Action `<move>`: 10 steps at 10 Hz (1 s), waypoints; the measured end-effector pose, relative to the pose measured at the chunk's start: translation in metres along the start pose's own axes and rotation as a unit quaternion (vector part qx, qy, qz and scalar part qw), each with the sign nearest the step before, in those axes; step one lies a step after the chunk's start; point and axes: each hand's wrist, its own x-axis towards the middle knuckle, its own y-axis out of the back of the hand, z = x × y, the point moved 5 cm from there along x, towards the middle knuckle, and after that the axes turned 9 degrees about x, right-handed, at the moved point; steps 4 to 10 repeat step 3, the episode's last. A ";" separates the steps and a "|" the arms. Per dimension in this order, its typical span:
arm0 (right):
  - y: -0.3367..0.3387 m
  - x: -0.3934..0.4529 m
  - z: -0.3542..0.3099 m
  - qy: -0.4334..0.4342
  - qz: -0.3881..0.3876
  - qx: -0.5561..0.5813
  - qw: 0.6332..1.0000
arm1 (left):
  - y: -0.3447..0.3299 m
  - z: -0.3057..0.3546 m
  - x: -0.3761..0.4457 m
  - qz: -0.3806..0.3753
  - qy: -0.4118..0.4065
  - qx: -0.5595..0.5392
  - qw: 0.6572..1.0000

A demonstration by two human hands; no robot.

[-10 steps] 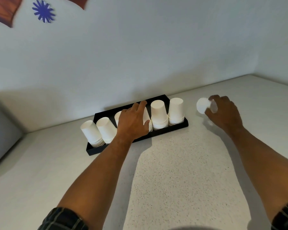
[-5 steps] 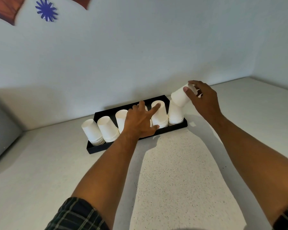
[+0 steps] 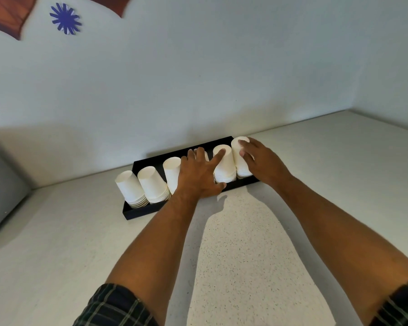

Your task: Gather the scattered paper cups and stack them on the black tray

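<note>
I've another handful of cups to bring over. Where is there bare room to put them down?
The counter in front of the black tray is bare, as is the stretch right of it. The tray itself is crowded: cup stacks fill it, both hands among them.

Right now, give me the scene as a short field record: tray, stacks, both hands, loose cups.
tray: long black rectangular tray on the speckled white counter, near the wall
stacks: six stacks of upside-down white paper cups in a row on the tray
left hand: fingers spread across the fourth and fifth stacks, index finger on the fifth stack
right hand: grips the rightmost stack
loose cups: none visible on the counter
</note>
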 end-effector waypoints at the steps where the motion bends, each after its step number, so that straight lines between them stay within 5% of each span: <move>1: -0.002 -0.007 0.015 -0.052 -0.028 -0.016 0.998 | 0.001 0.000 0.000 -0.007 -0.008 0.002 1.000; 2: 0.001 -0.012 0.020 -0.071 -0.077 -0.045 0.993 | 0.008 -0.004 -0.003 -0.009 -0.014 -0.007 1.000; 10: 0.011 -0.015 0.012 -0.065 -0.078 -0.060 0.993 | 0.013 -0.010 -0.013 0.018 0.007 -0.019 1.000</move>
